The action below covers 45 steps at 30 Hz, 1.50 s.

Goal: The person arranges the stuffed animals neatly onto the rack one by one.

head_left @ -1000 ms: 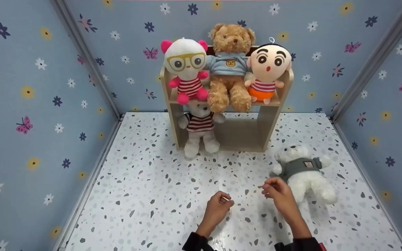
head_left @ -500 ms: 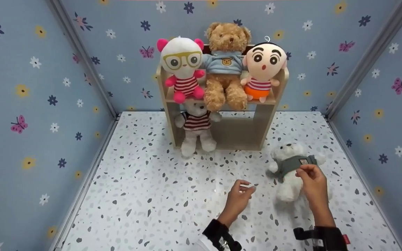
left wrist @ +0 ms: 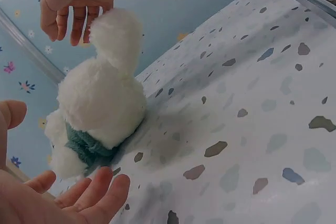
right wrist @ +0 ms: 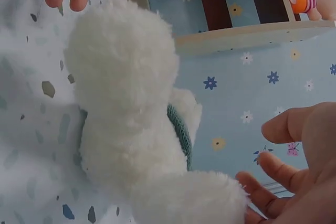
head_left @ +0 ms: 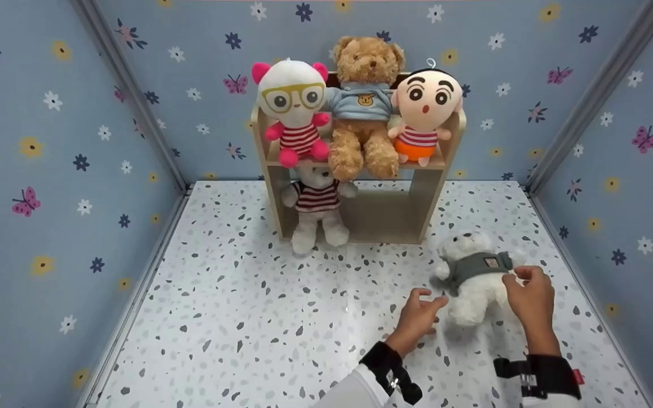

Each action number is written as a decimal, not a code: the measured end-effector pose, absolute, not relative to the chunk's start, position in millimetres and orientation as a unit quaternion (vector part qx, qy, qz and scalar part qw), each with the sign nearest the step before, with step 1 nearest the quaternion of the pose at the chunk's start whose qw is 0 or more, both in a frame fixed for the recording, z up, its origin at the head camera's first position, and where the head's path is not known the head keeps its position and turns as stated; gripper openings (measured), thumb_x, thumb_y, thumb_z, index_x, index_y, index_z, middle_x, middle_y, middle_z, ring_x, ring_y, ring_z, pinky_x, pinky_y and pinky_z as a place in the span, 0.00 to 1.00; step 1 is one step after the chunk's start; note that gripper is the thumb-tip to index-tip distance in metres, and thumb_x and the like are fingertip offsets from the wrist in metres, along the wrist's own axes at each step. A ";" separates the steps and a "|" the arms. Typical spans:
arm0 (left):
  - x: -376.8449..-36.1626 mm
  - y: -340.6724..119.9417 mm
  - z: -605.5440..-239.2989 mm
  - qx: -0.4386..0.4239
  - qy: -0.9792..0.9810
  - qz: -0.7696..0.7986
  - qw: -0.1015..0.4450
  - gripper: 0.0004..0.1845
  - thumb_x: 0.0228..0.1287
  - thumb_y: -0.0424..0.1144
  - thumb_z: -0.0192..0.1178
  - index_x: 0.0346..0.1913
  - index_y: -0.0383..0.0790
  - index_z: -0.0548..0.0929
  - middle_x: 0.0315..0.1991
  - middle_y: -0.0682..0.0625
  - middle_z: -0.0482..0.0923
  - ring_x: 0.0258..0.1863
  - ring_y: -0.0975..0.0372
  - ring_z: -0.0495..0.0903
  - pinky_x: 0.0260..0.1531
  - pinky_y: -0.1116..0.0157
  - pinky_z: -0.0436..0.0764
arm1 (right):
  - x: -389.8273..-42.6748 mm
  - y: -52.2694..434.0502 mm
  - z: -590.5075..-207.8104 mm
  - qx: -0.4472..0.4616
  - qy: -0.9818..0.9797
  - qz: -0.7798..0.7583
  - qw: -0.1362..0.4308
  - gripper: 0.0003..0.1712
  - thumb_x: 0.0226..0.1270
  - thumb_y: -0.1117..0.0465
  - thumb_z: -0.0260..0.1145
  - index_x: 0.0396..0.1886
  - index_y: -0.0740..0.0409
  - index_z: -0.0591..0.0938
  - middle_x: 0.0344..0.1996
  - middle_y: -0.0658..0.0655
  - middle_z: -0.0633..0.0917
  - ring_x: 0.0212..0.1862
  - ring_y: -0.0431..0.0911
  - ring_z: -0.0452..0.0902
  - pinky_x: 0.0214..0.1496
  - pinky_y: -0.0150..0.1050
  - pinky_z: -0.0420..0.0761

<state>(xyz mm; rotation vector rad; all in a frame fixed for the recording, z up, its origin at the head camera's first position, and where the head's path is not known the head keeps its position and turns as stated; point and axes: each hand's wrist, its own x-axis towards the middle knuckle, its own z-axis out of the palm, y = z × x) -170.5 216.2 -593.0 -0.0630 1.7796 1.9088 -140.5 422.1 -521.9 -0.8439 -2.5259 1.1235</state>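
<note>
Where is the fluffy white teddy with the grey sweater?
In the head view the white teddy lies on the speckled floor, right of the shelf, between both hands.

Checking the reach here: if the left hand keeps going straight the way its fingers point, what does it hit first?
Most likely the white bear lying on the floor. The left hand is open, with fingers aimed at the bear's lower body, a small gap between them. Depth is hard to judge exactly.
</note>
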 end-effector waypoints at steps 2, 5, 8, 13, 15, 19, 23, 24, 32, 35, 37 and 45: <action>-170.3 224.3 -591.0 -0.031 0.652 0.705 0.278 0.28 0.56 0.60 0.64 0.56 0.53 0.71 0.48 0.49 0.76 0.40 0.52 0.82 0.41 0.49 0.82 | -139.6 428.0 -525.7 -0.279 -0.885 0.365 0.074 0.29 0.70 0.49 0.54 0.61 0.67 0.69 0.60 0.71 0.71 0.60 0.64 0.67 0.56 0.56 0.68; -169.6 234.2 -588.8 -0.033 0.648 0.701 0.295 0.27 0.57 0.60 0.62 0.55 0.51 0.72 0.49 0.48 0.75 0.36 0.53 0.83 0.41 0.47 0.83 | -137.9 434.5 -533.1 -0.258 -0.905 0.337 -0.001 0.34 0.72 0.47 0.50 0.65 0.69 0.63 0.63 0.75 0.66 0.61 0.69 0.64 0.58 0.60 0.67; -170.8 241.7 -587.9 -0.018 0.657 0.692 0.299 0.21 0.60 0.58 0.61 0.50 0.50 0.77 0.49 0.48 0.76 0.32 0.53 0.83 0.39 0.47 0.83 | -137.9 437.8 -540.7 -0.234 -0.915 0.326 -0.034 0.33 0.74 0.50 0.47 0.66 0.72 0.61 0.63 0.77 0.64 0.63 0.71 0.62 0.60 0.62 0.65; -177.2 247.9 -588.8 0.004 0.668 0.680 0.304 0.14 0.63 0.53 0.60 0.42 0.47 0.78 0.45 0.47 0.77 0.32 0.43 0.85 0.37 0.44 0.83 | -139.5 438.4 -549.7 -0.230 -0.911 0.341 -0.025 0.28 0.73 0.57 0.46 0.64 0.74 0.61 0.61 0.78 0.61 0.62 0.71 0.62 0.61 0.62 0.63; -178.7 250.2 -590.2 0.005 0.667 0.679 0.306 0.13 0.64 0.51 0.60 0.41 0.46 0.77 0.42 0.46 0.76 0.31 0.42 0.84 0.36 0.44 0.83 | -139.6 437.6 -553.9 -0.242 -0.904 0.353 -0.023 0.29 0.71 0.58 0.49 0.63 0.74 0.60 0.60 0.79 0.59 0.59 0.71 0.63 0.59 0.61 0.65; -177.0 255.0 -596.3 0.000 0.661 0.690 0.296 0.12 0.63 0.46 0.62 0.38 0.42 0.73 0.36 0.45 0.75 0.26 0.50 0.83 0.35 0.43 0.83 | -139.9 434.4 -565.3 -0.257 -0.895 0.364 -0.016 0.30 0.67 0.56 0.57 0.56 0.73 0.60 0.53 0.77 0.58 0.50 0.67 0.67 0.52 0.57 0.69; -172.8 256.1 -605.7 -0.004 0.661 0.692 0.288 0.13 0.61 0.43 0.64 0.34 0.41 0.71 0.34 0.47 0.74 0.25 0.58 0.80 0.31 0.49 0.84 | -138.7 432.9 -575.1 -0.264 -0.895 0.359 -0.025 0.29 0.65 0.51 0.60 0.49 0.71 0.61 0.48 0.74 0.60 0.44 0.62 0.68 0.45 0.51 0.70; -172.2 255.7 -607.7 -0.004 0.666 0.689 0.285 0.13 0.61 0.43 0.65 0.34 0.41 0.71 0.34 0.47 0.73 0.26 0.58 0.80 0.30 0.52 0.84 | -138.6 432.7 -576.6 -0.266 -0.894 0.358 -0.029 0.30 0.65 0.50 0.61 0.48 0.71 0.61 0.48 0.74 0.60 0.44 0.62 0.68 0.45 0.51 0.70; -173.5 254.5 -613.5 0.016 0.709 0.649 0.276 0.14 0.56 0.40 0.68 0.36 0.42 0.72 0.35 0.50 0.71 0.30 0.60 0.75 0.26 0.66 0.76 | -141.2 430.2 -582.1 -0.277 -0.884 0.377 -0.016 0.33 0.66 0.51 0.60 0.53 0.73 0.57 0.50 0.78 0.60 0.49 0.66 0.65 0.52 0.58 0.69; -173.3 253.5 -614.7 0.015 0.716 0.640 0.278 0.14 0.55 0.39 0.69 0.37 0.42 0.73 0.33 0.50 0.72 0.29 0.60 0.74 0.27 0.66 0.74 | -139.8 428.1 -584.1 -0.286 -0.880 0.379 -0.016 0.33 0.66 0.51 0.60 0.53 0.69 0.55 0.49 0.76 0.59 0.47 0.65 0.66 0.48 0.57 0.70; -172.8 252.7 -615.8 0.013 0.719 0.636 0.280 0.15 0.55 0.38 0.69 0.38 0.42 0.73 0.33 0.50 0.72 0.29 0.60 0.74 0.27 0.66 0.74 | -138.9 426.9 -585.1 -0.290 -0.879 0.378 -0.020 0.32 0.67 0.50 0.60 0.53 0.67 0.55 0.48 0.75 0.60 0.46 0.64 0.67 0.46 0.55 0.70; -172.2 253.6 -618.5 0.008 0.727 0.625 0.284 0.19 0.52 0.33 0.70 0.47 0.39 0.76 0.43 0.46 0.76 0.38 0.57 0.77 0.39 0.62 0.79 | -135.6 429.2 -587.3 -0.279 -0.889 0.360 -0.039 0.32 0.68 0.48 0.58 0.53 0.62 0.52 0.46 0.78 0.74 0.41 0.62 0.73 0.36 0.47 0.69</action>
